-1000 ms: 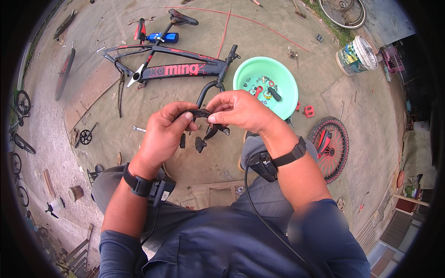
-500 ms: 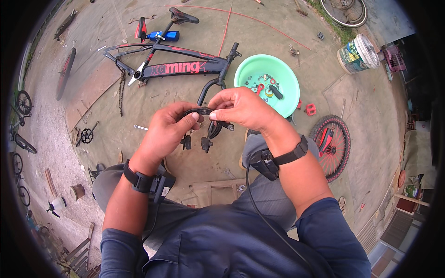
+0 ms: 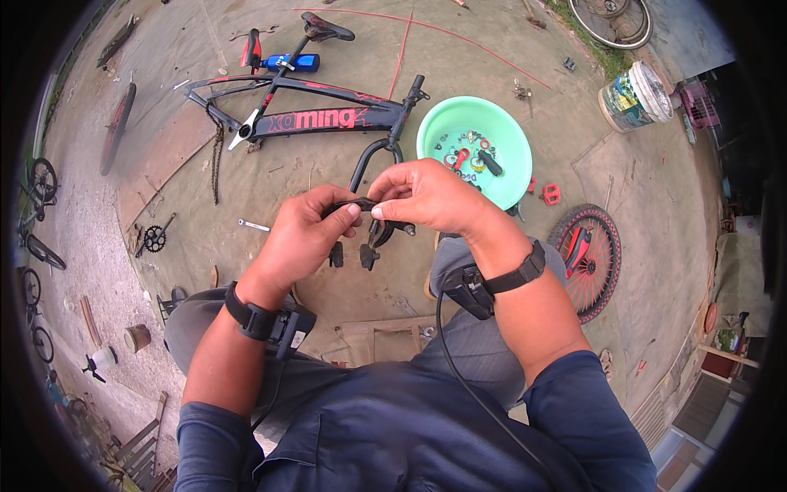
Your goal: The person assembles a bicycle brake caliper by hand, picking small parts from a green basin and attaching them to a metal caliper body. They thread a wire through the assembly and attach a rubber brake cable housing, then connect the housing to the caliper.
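Between both hands, in front of my knees, is a black bicycle caliper brake (image 3: 369, 257). My left hand (image 3: 307, 231) pinches the left end of its upper arm between thumb and fingers. With thumb and fingertips, my right hand (image 3: 428, 194) grips the right side of the same arm. Two dark brake pads hang below my hands, and a threaded bolt sticks out to the right. Fingers cover much of the brake's upper part. Just beyond lies a black and red bicycle frame (image 3: 320, 120) on its side, its fork (image 3: 358, 170) reaching toward my hands.
A mint-green basin (image 3: 516, 135) holding small parts stands beyond my right hand. Right of my knee lies a spoked wheel (image 3: 605, 266), near a red pedal (image 3: 550, 194). A crankset (image 3: 154, 239) and a wrench (image 3: 253, 225) lie left. A white bucket (image 3: 630, 102) stands far right.
My left hand has shifted slightly to the right. The brake's upper arm has turned a little in my fingers, and its pads have swung slightly rightward. Both hands keep their grip.
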Tool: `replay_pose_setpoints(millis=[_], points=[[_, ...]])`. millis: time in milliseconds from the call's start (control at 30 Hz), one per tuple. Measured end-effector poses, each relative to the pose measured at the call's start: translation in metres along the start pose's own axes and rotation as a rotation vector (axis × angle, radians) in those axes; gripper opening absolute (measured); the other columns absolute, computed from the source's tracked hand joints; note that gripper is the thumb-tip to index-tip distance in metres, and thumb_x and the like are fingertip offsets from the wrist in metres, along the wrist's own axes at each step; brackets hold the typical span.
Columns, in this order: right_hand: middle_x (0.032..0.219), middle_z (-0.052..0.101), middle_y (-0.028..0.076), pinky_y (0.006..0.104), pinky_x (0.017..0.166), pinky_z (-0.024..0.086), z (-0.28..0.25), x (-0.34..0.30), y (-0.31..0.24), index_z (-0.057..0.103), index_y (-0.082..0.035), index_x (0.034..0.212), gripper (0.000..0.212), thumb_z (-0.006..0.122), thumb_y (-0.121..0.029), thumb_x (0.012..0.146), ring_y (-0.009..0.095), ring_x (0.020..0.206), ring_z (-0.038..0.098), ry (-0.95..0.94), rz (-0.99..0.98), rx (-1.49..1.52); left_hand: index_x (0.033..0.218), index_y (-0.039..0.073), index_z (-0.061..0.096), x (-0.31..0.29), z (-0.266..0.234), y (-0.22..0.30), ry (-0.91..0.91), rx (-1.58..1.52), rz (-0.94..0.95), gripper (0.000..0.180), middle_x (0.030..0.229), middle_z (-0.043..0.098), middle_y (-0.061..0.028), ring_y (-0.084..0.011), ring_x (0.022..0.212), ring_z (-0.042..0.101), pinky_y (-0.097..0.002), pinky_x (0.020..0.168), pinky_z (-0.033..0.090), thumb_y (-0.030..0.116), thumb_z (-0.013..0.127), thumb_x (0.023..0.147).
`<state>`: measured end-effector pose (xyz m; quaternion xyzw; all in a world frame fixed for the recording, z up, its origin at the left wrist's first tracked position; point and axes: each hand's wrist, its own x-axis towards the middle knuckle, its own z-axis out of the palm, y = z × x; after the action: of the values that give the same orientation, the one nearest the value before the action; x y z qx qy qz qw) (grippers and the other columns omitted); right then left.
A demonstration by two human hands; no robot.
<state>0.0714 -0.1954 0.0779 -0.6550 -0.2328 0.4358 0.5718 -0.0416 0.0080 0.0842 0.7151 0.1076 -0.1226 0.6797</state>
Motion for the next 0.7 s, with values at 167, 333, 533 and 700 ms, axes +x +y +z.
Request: replay_pose_setpoints(millis=[167,333,533,700], points=[[0.096,0.072,0.007,0.026,0.078,0.053,-0.001,0.0003,0.0012,0.069,0.002,0.107,0.026,0.077,-0.01,0.086,0.011,0.088,0.066,-0.008,0.001,-0.036,0.107,-0.004,0.066,-0.0006,0.0026,0.0014,0.021,0.012,0.002,0.016,0.087,0.068,-0.0032,-0.0091,0.076,0.062,-0.0248,0.069,0.052,0.01,0.063,0.098],[0.09,0.073,0.008,0.0295,0.075,0.053,0.0032,0.0013,0.0036,0.072,0.001,0.105,0.027,0.076,-0.016,0.084,0.013,0.082,0.066,0.029,-0.027,-0.063,0.106,-0.003,0.066,-0.0011,0.0042,0.0021,0.031,0.07,0.02,0.016,0.087,0.068,-0.0032,-0.0091,0.075,0.063,-0.0251,0.068,0.052,0.01,0.063,0.097],[0.09,0.073,0.007,0.0276,0.075,0.054,0.0057,0.0011,0.0015,0.071,0.003,0.103,0.02,0.073,-0.008,0.087,0.011,0.083,0.066,0.039,-0.005,-0.14,0.106,-0.003,0.067,0.0002,0.0043,-0.0011,0.039,0.079,0.001,0.016,0.086,0.069,-0.0038,-0.0095,0.075,0.064,-0.0253,0.067,0.052,0.01,0.065,0.097],[0.089,0.073,0.007,0.0277,0.075,0.054,0.005,0.0011,0.0023,0.071,0.003,0.103,0.019,0.073,-0.007,0.087,0.011,0.083,0.066,0.036,-0.032,-0.181,0.107,-0.003,0.067,0.0004,0.0032,-0.0022,0.03,0.09,-0.011,0.017,0.087,0.069,-0.004,-0.0097,0.075,0.065,-0.0252,0.067,0.053,0.011,0.065,0.097]])
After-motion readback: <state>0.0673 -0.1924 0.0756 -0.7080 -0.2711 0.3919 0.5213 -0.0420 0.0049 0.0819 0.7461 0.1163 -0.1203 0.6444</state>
